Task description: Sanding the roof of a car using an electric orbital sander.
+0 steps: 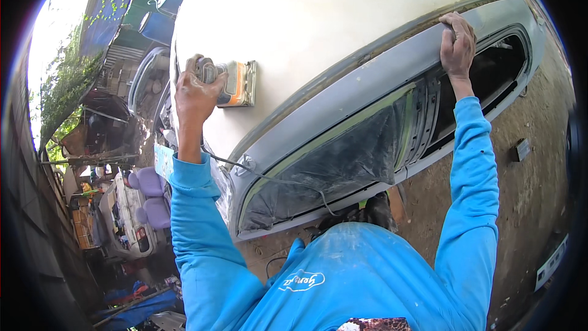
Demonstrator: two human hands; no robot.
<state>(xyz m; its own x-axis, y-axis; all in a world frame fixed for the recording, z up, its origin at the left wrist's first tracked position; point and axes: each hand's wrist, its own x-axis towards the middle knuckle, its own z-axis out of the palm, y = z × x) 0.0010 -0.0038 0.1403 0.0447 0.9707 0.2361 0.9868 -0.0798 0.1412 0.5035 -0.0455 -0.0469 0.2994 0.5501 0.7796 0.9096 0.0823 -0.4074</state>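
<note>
My left hand (pixel 199 95) is wrapped around the grip of a sander (pixel 236 86), thumb and fingers closed on it. The sander is orange and silver with a squarish base, and it sits on the pale car roof (pixel 318 30), near the roof's left end as I look down. My right hand (pixel 460 49) is well apart from it, at the far right on the grey edge (pixel 383 83) of the roof above the side windows. Its fingers are bent over, with something dark just under them; I cannot tell whether they grip it or only rest there.

Below the grey edge, the nearer side window is covered by a dusty plastic sheet (pixel 331 162), with green tape (pixel 401 94) along its border. The rear window (pixel 499 67), below my right hand, looks dark. A thin cord (pixel 269 178) runs across the plastic and droops toward my blue shirt (pixel 367 263); I cannot make out where it ends.

Off to my right, a small block (pixel 522 149) lies on the dirt ground (pixel 527 196). To my left are purple seats (pixel 150 187), and farther up, a blue barrel (pixel 157 28).
</note>
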